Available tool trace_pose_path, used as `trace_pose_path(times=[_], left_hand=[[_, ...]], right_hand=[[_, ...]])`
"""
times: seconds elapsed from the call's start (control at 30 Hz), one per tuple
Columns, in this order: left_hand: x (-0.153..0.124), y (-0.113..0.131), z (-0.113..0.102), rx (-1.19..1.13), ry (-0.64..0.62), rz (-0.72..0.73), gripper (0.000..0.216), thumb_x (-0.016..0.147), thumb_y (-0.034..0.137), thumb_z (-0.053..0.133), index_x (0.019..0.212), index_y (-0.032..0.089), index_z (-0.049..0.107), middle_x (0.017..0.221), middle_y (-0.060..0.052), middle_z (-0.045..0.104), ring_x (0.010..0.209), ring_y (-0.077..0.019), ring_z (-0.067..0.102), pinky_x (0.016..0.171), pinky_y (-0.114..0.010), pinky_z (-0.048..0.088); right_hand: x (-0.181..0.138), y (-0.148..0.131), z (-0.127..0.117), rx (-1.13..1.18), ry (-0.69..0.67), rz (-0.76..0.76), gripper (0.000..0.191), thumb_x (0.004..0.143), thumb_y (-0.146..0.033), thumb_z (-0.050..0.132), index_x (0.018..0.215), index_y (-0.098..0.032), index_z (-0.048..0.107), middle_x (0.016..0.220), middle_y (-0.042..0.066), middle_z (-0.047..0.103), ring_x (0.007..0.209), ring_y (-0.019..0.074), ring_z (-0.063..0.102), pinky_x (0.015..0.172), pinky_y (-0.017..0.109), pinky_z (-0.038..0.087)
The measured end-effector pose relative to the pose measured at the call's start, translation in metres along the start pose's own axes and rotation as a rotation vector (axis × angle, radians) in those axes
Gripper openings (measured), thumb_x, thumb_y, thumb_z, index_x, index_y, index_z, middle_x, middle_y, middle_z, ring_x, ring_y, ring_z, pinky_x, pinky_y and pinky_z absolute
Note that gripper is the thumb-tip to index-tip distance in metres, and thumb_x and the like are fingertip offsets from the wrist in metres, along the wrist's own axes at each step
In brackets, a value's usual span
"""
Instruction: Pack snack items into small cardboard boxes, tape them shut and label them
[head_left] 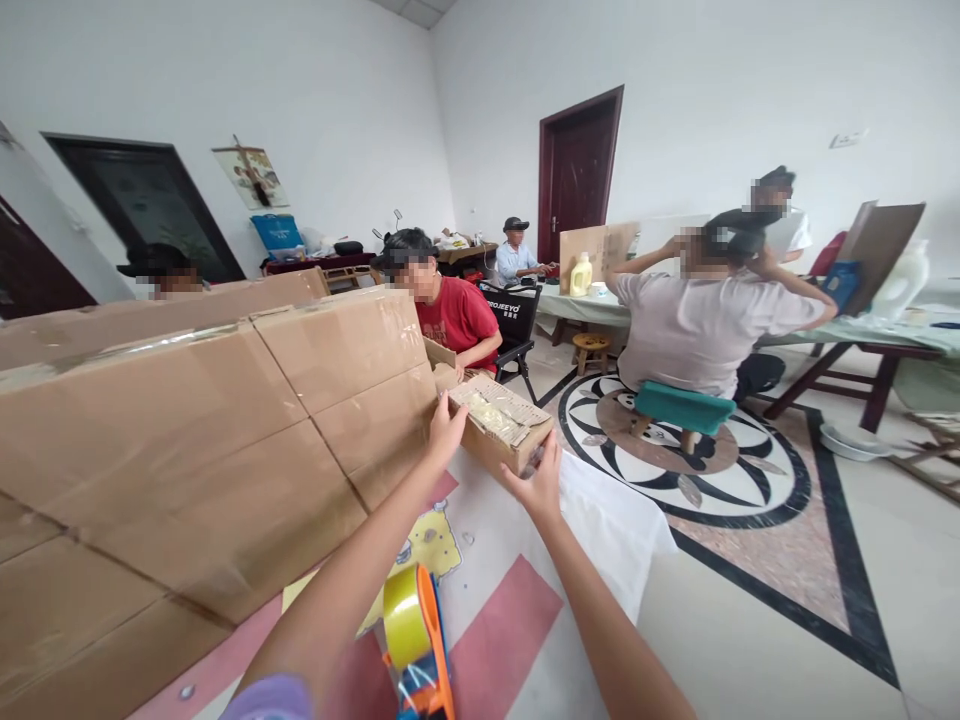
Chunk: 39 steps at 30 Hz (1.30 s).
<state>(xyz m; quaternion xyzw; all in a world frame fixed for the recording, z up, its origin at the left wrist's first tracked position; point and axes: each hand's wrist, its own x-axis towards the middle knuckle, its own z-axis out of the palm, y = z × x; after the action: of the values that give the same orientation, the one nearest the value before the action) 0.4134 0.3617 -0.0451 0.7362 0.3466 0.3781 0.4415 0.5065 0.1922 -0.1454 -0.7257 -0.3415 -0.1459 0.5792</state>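
Both my arms reach out over the table to a small brown cardboard box with shiny tape across its top. My left hand grips the box's left side, and my right hand is wrapped round its near right corner. The far fingers are partly hidden behind the box. Close to me, between my forearms, a tape dispenser in orange and blue holds a roll of yellowish tape. It lies on the patterned tablecloth.
A large cardboard partition stands along the table's left side. Beyond the box sits a person in a red shirt. Another person sits on a green stool to the right. A white cloth hangs over the table's right edge.
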Motion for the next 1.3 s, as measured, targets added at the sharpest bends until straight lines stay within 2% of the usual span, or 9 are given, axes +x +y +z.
trace_pose_path(times=[0.17,0.33,0.53,0.63,0.73,0.8,0.9,1.1,1.3], left_hand=[[0.026,-0.008,0.02,-0.049,0.027,-0.117,0.077,0.094,0.041,0.061,0.159,0.02,0.027,0.163,-0.014,0.033,0.15,-0.0301,0.032,0.123,-0.043,0.027],[0.035,-0.002,0.03,-0.1,0.039,-0.198,0.06,0.096,0.045,0.06,0.149,0.023,0.043,0.158,-0.014,0.038,0.142,-0.0341,0.041,0.117,-0.061,0.032],[-0.011,0.016,0.011,-0.231,-0.076,-0.202,0.066,0.094,0.045,0.06,0.153,0.024,0.04,0.161,-0.012,0.037,0.146,-0.0297,0.039,0.119,-0.044,0.034],[-0.07,0.019,-0.047,-0.299,-0.123,-0.186,0.068,0.09,0.047,0.062,0.151,0.022,0.044,0.157,-0.013,0.043,0.14,-0.0289,0.048,0.11,-0.037,0.045],[-0.149,0.001,-0.14,-0.332,-0.052,-0.181,0.068,0.087,0.055,0.064,0.145,0.023,0.049,0.132,-0.015,0.067,0.117,-0.0299,0.067,0.097,-0.039,0.053],[-0.207,-0.023,-0.209,-0.249,0.189,-0.23,0.068,0.079,0.058,0.071,0.133,0.019,0.058,0.099,-0.012,0.077,0.082,-0.0267,0.073,0.067,-0.033,0.055],[-0.296,-0.058,-0.299,-0.111,0.576,-0.354,0.062,0.067,0.06,0.075,0.111,0.018,0.066,0.057,-0.001,0.063,0.048,-0.0168,0.053,0.04,-0.022,0.03],[-0.432,-0.077,-0.384,-0.063,0.97,-0.504,0.045,0.069,0.056,0.07,0.099,0.022,0.069,0.047,0.004,0.047,0.042,-0.0142,0.038,0.039,-0.022,0.023],[-0.452,-0.088,-0.434,-0.039,1.057,-0.413,0.04,0.074,0.052,0.065,0.094,0.017,0.065,0.051,0.005,0.047,0.043,-0.0119,0.039,0.042,-0.022,0.029]], right_hand=[[0.011,0.014,0.027,0.012,-0.06,0.024,0.124,0.072,-0.062,0.074,0.159,-0.009,0.004,0.154,0.027,0.028,0.146,0.0411,0.028,0.118,0.058,0.031],[0.018,0.022,0.047,-0.037,-0.147,0.045,0.123,0.072,-0.062,0.072,0.159,-0.009,0.003,0.158,0.027,0.025,0.148,0.0417,0.024,0.118,0.059,0.028],[0.032,0.014,0.051,-0.049,-0.255,0.11,0.127,0.068,-0.057,0.074,0.158,-0.005,0.001,0.161,0.029,0.019,0.151,0.0395,0.02,0.12,0.054,0.025],[0.029,-0.001,0.046,-0.091,-0.27,0.177,0.134,0.063,-0.059,0.078,0.157,-0.001,0.002,0.162,0.033,0.012,0.152,0.0436,0.014,0.12,0.058,0.021],[0.015,-0.032,0.036,-0.107,-0.121,0.175,0.125,0.067,-0.063,0.074,0.156,-0.002,0.011,0.16,0.034,0.015,0.15,0.0478,0.018,0.118,0.063,0.021],[0.005,-0.066,0.031,-0.034,-0.003,0.073,0.106,0.075,-0.063,0.068,0.154,-0.008,0.023,0.156,0.03,0.025,0.146,0.045,0.026,0.116,0.063,0.026],[-0.009,-0.14,0.032,0.204,0.012,-0.147,0.072,0.084,-0.051,0.065,0.141,-0.015,0.043,0.141,0.021,0.043,0.135,0.0356,0.044,0.11,0.055,0.039],[-0.071,-0.309,0.072,0.639,-0.57,-0.46,0.012,0.09,-0.03,0.06,0.098,-0.022,0.064,0.1,0.007,0.067,0.099,0.0236,0.065,0.091,0.039,0.053],[-0.197,-0.399,0.124,0.762,-1.114,-0.543,0.011,0.087,-0.022,0.059,0.094,-0.021,0.067,0.103,0.006,0.072,0.099,0.0211,0.068,0.091,0.036,0.053]])
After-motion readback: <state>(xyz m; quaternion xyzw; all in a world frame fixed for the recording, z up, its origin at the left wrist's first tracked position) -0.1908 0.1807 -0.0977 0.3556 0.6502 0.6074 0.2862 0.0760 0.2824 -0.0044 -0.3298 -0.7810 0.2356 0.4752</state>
